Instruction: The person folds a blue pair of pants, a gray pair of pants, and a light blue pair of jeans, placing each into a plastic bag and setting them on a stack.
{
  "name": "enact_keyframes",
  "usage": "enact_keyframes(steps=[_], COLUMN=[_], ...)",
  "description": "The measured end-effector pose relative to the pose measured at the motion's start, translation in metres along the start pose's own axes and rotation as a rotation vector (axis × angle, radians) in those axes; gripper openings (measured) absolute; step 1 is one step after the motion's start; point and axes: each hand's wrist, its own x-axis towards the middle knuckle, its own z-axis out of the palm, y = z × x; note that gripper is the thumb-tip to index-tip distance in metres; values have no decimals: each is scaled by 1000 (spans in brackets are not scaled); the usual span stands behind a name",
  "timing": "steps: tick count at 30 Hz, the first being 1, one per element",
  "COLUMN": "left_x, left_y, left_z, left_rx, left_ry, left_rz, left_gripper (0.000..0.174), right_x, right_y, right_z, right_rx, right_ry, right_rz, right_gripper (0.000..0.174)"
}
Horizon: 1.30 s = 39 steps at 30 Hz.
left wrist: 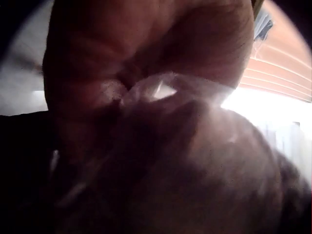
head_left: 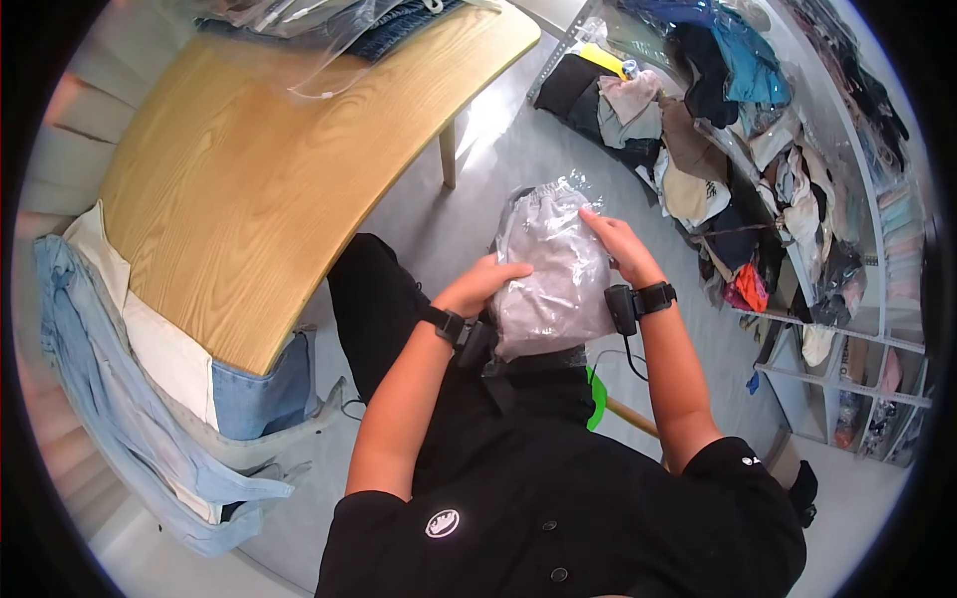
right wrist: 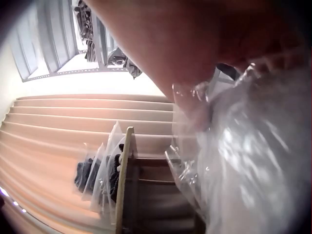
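A clear plastic bag (head_left: 553, 269) with a folded pale greyish-pink garment inside is held up over the person's lap. Gathered, elastic-looking fabric shows at its far end. The left hand (head_left: 484, 284) grips its left side, thumb lying on top and fingers hidden underneath. On the opposite side, the right hand (head_left: 620, 246) holds the far right edge, with its thumb on the plastic. The right wrist view has the shiny, crinkled bag (right wrist: 258, 156) close under the right hand (right wrist: 170, 44). In the left wrist view, the palm (left wrist: 146, 39) is dark against the bag (left wrist: 219, 165).
A wooden table (head_left: 239, 179) stands to the left, with bagged jeans (head_left: 399, 30) at its far end. Light blue denim (head_left: 110, 379) hangs by its near edge. Piled clothes (head_left: 698, 179) and metal shelving (head_left: 847, 374) fill the right side. Something bright green (head_left: 597, 399) sits beside the lap.
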Motion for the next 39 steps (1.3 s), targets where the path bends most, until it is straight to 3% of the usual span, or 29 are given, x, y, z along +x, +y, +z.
enact_keyframes(steps=[2, 4, 6, 7, 9, 12, 16, 18, 20, 21, 23, 30, 37, 38, 39], left_x=[2, 2, 6, 10, 16, 27, 23, 15, 12, 7, 2, 16, 33, 29, 29], left_y=[-9, -8, -6, -3, 3, 3, 19, 36, 51, 60, 81, 107, 133, 144, 144], left_z=[-17, -25, -21, -18, -13, -17, -6, 4, 13, 22, 39, 37, 39, 42, 45], left_rx=[-74, -22, -105, -84, -37, 46, 59, 106, 159, 162, 124, 125, 42, 405, 316], left_ry=[-66, -65, -10, -37, 104, 157, 252, 256, 204, 221, 135, 87, 171, 286, 261], left_rz=[-182, -212, -144, -129, 49, 142, 347, 378, 539, 520, 663, 736, 617, 764, 760], left_gripper=[49, 47, 52, 52, 56, 60, 62, 65, 72, 72, 80, 87, 85, 82, 80], right_x=[9, 8, 23, 25, 28, 38, 3, -12, -21, -29, -42, -46, -26, -30, -35], right_y=[18, 24, 38, 42, 50, 56, 25, 13, 0, -7, -23, -59, -89, -105, -116], right_z=[4, 2, 5, 6, 11, 12, 2, -4, -13, -14, -18, -16, -30, -40, -44], right_rx=[-6, 47, 240, 244, 474, 608, 779, 780, 629, 640, 658, 745, 604, 458, 446], right_ry=[-18, -104, -195, -168, -151, -141, -145, -114, -50, -62, 13, -35, 97, 112, 94], right_rz=[-6, -17, -116, -141, -162, -282, -413, -446, -653, -634, -704, -948, -952, -880, -869], right_gripper=[74, 76, 60, 60, 44, 38, 39, 36, 31, 31, 27, 24, 13, 9, 8])
